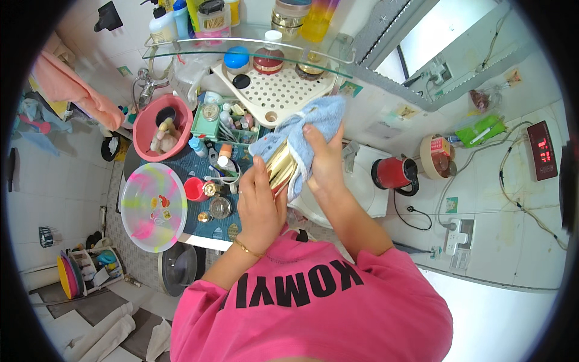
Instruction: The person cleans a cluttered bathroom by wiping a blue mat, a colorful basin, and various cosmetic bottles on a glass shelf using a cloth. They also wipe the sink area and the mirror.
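My left hand (262, 203) holds the lower end of a shiny gold container (281, 166), whose exact kind I cannot tell. A light blue cloth (316, 122) with a white edge is wrapped around its upper part. My right hand (323, 154) grips the cloth against the container from the right, thumb on top. Both hands are raised in front of my chest, over the gap between the counter and the white washbasin (371, 190). The container's far end is hidden under the cloth.
Left lie a pink basin (140, 131), a patterned plastic basin (131, 208), a green organizer (206, 129) and small jars (220, 207). Ahead are a perforated white tray (258, 97) and a glass shelf (203, 56) with bottles. A red electric kettle (390, 173) stands right of the washbasin.
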The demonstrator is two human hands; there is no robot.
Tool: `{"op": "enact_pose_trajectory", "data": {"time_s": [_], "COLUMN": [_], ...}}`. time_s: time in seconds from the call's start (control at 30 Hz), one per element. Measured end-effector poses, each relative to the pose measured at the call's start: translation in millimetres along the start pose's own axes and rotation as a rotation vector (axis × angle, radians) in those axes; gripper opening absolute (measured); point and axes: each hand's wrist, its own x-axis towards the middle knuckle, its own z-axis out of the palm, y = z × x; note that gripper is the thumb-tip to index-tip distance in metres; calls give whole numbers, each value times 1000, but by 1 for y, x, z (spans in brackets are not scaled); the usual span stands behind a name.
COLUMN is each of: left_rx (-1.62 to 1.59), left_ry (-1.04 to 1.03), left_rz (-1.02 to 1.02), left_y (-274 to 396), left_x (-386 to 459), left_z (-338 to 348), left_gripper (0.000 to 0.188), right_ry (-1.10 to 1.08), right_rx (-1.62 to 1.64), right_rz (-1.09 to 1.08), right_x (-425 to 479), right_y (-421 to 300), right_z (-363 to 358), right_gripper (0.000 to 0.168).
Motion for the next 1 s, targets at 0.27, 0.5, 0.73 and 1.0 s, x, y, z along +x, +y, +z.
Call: {"op": "enact_pose_trajectory", "data": {"time_s": [0.27,0.5,0.73,1.0], "left_rx": [-271,-999,-970,-630], "left_ry": [-202,-361,-321,-343], "left_rz": [-100,-405,-469,-201], "left_y": [2,-19,-10,-19], "left_x": [-6,6,-1,-4], "left_z": [-20,-79,-81,-72], "left_gripper": [75,71,71,73], "right_ry": [-150,-757,-842,-881], "right_rx": [-101,-605,-699,-933], "right_rz": [62,-107,-110,179], "right_x": [-1,5,-7,-1], "right_y": [-12,-62,-56,-73], "right_z": [-37,-64,-60,-48], "right_gripper": [63,74,67,58]}}
